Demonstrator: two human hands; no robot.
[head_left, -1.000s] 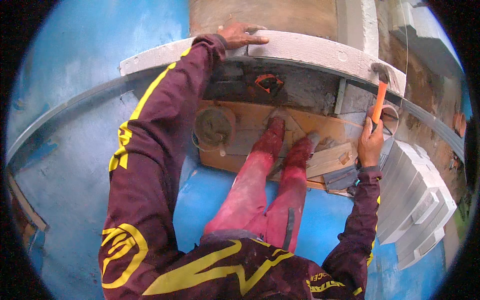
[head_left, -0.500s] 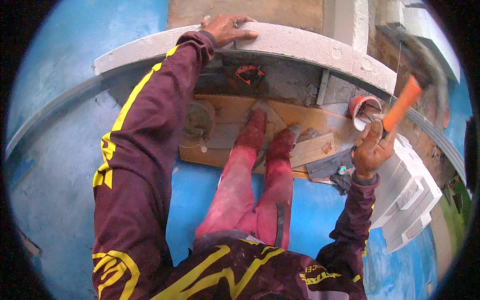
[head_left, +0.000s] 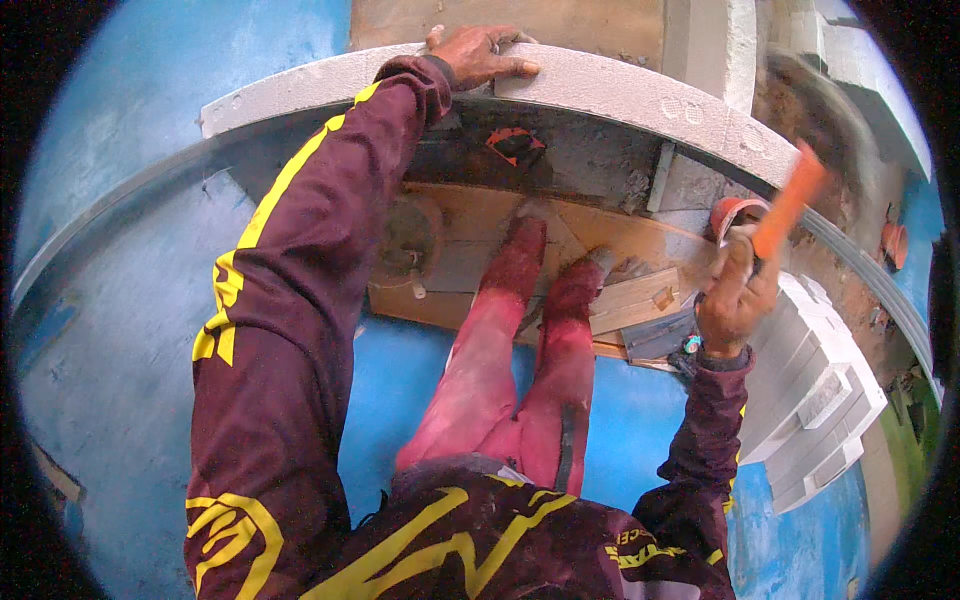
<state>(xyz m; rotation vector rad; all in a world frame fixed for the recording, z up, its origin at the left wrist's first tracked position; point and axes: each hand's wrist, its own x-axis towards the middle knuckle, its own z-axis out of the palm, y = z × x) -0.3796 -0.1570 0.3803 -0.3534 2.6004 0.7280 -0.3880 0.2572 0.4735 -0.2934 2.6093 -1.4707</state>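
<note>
My left hand grips the top of a row of long white blocks near a seam, thumb laid along the surface and fingers over the far side. The blocks lie along a thin metal rail. Round dents mark the right part of the row. My right hand is closed round a hammer with an orange handle, angled up toward the right end of the row. The hammer's head is smeared by motion, so I cannot tell whether it touches the block.
My feet stand on an orange-brown board with a round bucket. Right of them are a red pot, wood offcuts and a stack of white blocks. An orange-black tool lies beyond, among blue surfaces.
The hammer has swung from upright against the block's face to a blurred, tilted position. My left hand stays on the blocks. More round dents show on the right part of the row.
</note>
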